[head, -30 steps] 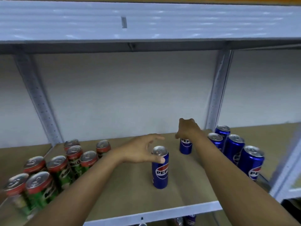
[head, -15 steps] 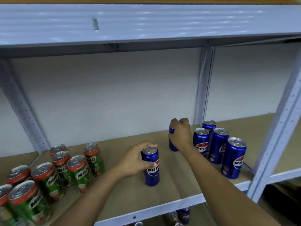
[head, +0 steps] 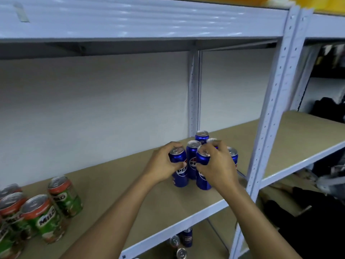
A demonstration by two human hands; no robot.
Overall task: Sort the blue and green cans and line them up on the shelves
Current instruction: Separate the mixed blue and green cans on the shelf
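Two Pepsi cans, gripped by left hand [head: 162,166] and right hand [head: 216,166], now brought against the blue group [head: 202,137]; blue sorting nearly complete.

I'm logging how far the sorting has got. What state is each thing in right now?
left hand: grips a blue can
right hand: grips a blue can
left-held blue can: upright, base on the shelf
right-held blue can: upright, beside the group
other blue cans: upright, clustered behind the hands
green cans: upright, grouped at the shelf's left end
shelf: holds both groups
cans on the lower shelf: partly hidden
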